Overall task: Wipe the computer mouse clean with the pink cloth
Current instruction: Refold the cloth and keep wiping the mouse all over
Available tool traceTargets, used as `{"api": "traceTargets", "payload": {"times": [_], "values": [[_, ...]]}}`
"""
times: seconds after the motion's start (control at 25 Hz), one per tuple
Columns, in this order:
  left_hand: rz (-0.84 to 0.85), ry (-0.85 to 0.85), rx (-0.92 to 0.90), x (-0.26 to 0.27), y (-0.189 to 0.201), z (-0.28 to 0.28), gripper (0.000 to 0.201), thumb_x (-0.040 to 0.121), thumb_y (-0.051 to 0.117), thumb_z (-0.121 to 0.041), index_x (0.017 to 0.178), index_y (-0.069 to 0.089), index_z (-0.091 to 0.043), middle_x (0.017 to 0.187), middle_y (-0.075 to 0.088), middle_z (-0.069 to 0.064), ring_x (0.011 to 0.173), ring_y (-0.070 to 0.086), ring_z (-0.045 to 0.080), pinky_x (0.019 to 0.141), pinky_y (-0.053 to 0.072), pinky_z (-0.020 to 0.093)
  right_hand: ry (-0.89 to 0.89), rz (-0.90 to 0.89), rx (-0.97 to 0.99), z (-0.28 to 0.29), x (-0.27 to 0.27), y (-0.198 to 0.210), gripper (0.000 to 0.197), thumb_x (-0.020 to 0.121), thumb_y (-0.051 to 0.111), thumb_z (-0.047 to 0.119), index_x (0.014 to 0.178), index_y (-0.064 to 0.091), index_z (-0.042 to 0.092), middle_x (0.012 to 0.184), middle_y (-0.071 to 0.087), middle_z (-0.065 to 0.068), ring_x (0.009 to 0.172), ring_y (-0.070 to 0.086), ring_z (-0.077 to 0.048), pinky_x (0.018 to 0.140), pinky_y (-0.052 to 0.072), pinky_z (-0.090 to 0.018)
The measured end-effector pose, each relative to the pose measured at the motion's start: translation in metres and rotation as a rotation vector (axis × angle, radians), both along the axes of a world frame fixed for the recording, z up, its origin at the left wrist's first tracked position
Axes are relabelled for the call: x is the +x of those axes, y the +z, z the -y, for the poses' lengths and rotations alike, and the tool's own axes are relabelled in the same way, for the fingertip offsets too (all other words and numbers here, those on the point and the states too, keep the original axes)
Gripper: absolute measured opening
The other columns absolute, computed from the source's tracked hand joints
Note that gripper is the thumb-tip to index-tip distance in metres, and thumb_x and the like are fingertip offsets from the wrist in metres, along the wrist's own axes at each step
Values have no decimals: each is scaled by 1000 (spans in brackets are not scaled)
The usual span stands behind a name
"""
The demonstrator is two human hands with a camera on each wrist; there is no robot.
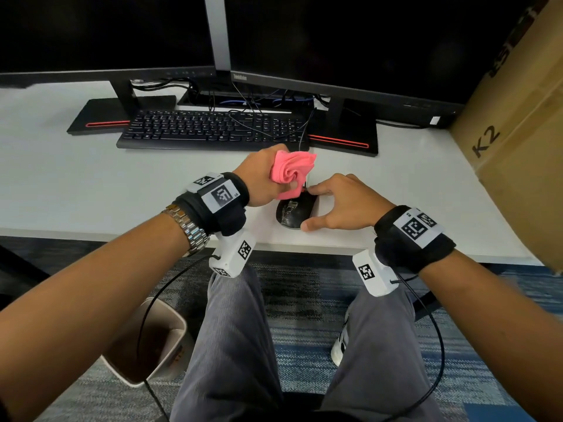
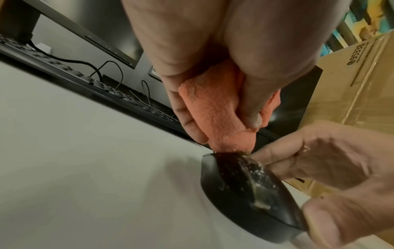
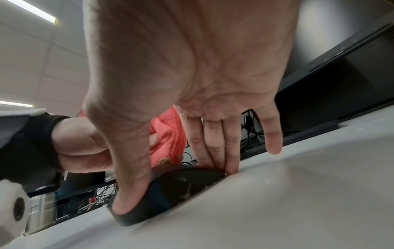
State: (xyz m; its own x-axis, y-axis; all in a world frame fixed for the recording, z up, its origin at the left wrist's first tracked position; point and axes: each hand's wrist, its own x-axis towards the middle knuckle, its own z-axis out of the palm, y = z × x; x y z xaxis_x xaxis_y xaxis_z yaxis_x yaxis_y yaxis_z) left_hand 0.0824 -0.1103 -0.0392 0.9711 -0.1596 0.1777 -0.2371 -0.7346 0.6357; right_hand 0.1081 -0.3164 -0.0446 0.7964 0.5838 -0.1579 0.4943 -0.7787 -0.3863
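Observation:
The black computer mouse (image 1: 289,215) lies on the white desk (image 1: 91,184) near its front edge, with whitish smears and crumbs on its top (image 2: 247,182). My right hand (image 1: 307,208) pinches it, thumb (image 3: 127,193) at the near end and fingers (image 3: 215,151) at the far end. My left hand (image 1: 283,181) grips the bunched pink cloth (image 1: 294,170) just above and left of the mouse. The cloth's lower tip (image 2: 232,143) touches the mouse's far end. In the right wrist view the cloth (image 3: 168,134) shows behind my palm.
A black keyboard (image 1: 213,126) and two monitor stands (image 1: 344,132) lie behind the hands, with loose cables among them. A large cardboard box (image 1: 518,132) stands against the desk's right side. A waste bin (image 1: 146,339) sits on the floor, lower left.

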Motion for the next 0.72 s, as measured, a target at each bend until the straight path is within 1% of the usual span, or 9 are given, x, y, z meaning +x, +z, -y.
{"api": "traceTargets", "payload": {"times": [0.08,0.16,0.24,0.32,0.44,0.6,0.72], "values": [[-5,-9,-15,-1,-4,-3,24,80,72,-17,96,56,-8,88,57,3,77,55,19,71,42,28,0,0,-1,0,0,0,82,69,81,58,137,61,17,137,63,-5,131,53,-28,108,44,-46],[-5,-20,-24,-4,-6,-6,29,77,71,-24,96,56,-8,87,57,3,76,56,20,70,43,29,0,-2,-1,0,0,0,81,70,81,57,137,61,17,137,63,-6,130,53,-28,107,44,-46],[-10,-31,-34,-7,-7,-9,34,73,67,-31,94,55,-8,86,57,3,75,56,21,69,45,31,-1,-5,0,0,0,0,82,70,81,57,138,60,18,139,62,-6,132,51,-28,108,44,-46],[-13,-28,-49,-10,-9,-11,36,71,65,-34,94,54,-8,86,57,4,76,58,24,71,47,36,-4,-6,1,0,0,-1,85,70,81,57,141,57,18,143,60,-4,135,49,-27,110,42,-45],[-2,-30,-72,-14,-12,-14,37,72,65,-35,95,55,-9,87,58,4,80,59,27,75,50,40,-5,-5,-7,0,1,-1,89,69,81,59,144,54,18,145,57,-3,137,48,-26,112,41,-44],[25,-40,-113,-23,-17,-14,34,73,65,-34,94,54,-10,83,57,-1,75,57,25,72,49,40,-18,-13,-8,0,1,-2,94,68,81,61,146,51,18,149,53,-2,139,45,-24,114,39,-44],[40,-62,-129,-25,-16,-16,34,74,66,-32,96,54,-9,84,59,1,76,59,27,73,50,42,-21,-19,-3,0,1,-2,94,68,82,59,147,50,18,149,53,-2,140,45,-23,115,39,-43]]}}
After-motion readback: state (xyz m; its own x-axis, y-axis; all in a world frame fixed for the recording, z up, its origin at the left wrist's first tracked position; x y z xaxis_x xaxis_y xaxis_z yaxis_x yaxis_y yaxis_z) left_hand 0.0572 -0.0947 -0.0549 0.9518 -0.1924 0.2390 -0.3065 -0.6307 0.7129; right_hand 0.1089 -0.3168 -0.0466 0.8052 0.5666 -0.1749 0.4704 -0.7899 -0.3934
